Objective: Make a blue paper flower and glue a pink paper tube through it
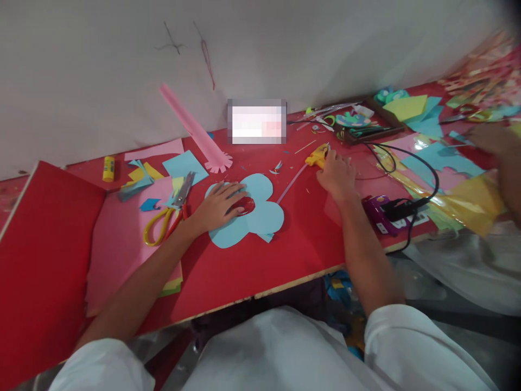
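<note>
My left hand (226,203) lies flat with spread fingers on a light-blue paper flower (260,214), which has a round hole at its middle showing red beneath. A small folded corner of blue paper sticks out under its lower right petal. Off to the right, my right hand (338,172) is closed round a yellow glue gun (316,156); a clear glue stick (292,183) trails from it toward the flower. Scissors (165,220) with yellow and red handles rest on pink paper (122,239), left of my left hand.
A fringed pink paper tube (195,127) leans on the wall behind the flower. A glue stick tube (108,169) stands at left. Black cords run to a purple power strip (382,214). A dark tray (378,122) holds craft bits. Another person's hand (488,138) is at far right.
</note>
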Motion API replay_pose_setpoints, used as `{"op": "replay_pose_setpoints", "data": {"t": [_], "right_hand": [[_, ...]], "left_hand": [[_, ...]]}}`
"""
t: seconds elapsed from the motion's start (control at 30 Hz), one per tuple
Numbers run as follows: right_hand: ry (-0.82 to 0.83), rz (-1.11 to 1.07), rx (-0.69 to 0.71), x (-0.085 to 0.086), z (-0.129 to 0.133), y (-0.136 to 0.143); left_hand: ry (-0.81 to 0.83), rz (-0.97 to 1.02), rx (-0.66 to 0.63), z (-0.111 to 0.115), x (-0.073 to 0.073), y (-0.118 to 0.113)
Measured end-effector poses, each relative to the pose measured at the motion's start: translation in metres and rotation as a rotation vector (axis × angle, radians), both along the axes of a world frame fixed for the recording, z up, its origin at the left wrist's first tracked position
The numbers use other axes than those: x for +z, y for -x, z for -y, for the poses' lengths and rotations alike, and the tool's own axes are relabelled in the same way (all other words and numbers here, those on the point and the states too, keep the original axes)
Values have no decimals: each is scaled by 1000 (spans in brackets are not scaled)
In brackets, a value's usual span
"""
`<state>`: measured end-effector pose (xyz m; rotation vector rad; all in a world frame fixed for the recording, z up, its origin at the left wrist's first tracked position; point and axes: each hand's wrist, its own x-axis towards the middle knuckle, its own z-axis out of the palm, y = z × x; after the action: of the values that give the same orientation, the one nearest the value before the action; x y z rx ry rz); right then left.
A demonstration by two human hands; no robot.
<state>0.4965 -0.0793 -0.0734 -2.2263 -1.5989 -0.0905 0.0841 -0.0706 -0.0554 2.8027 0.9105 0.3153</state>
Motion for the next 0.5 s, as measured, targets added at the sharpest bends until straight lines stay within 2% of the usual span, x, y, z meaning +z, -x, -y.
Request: {"op": "replay_pose_setpoints", "data": {"t": [0.2, 0.37, 0.5], "right_hand": [[-90, -46, 118, -5, -6, 4], [-177, -105, 190, 3, -4, 20], [-160, -125, 262, 11, -2, 32]], "left_hand": [[22, 11, 3, -1, -1, 0], [18, 15, 1, -2, -2, 1], [9, 13, -3, -1, -1, 1]]}}
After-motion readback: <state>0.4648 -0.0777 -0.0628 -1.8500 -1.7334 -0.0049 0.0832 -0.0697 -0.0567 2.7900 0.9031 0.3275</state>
